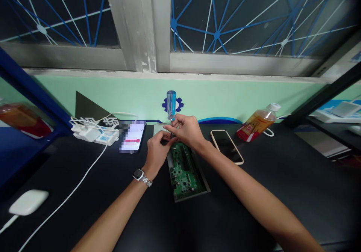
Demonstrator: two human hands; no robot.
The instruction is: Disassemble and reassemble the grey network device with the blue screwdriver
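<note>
A green circuit board (184,173) in a metal tray lies on the black desk in front of me. A screwdriver (171,101) with a clear blue handle stands upright over the board's far end. My right hand (186,130) pinches its shaft below the handle. My left hand (159,147), with a watch on the wrist, is at the far left corner of the board, its fingers closed together close to the screwdriver's lower shaft. The screwdriver's tip is hidden by the fingers, and I cannot make out what the left fingers hold.
Left of the board are a lit phone (132,137), a white power strip (108,136) with cables and a white charger (28,202). To the right lie a dark-screened phone (226,147) and a tilted drink bottle (257,122). The wall and windows stand behind the desk.
</note>
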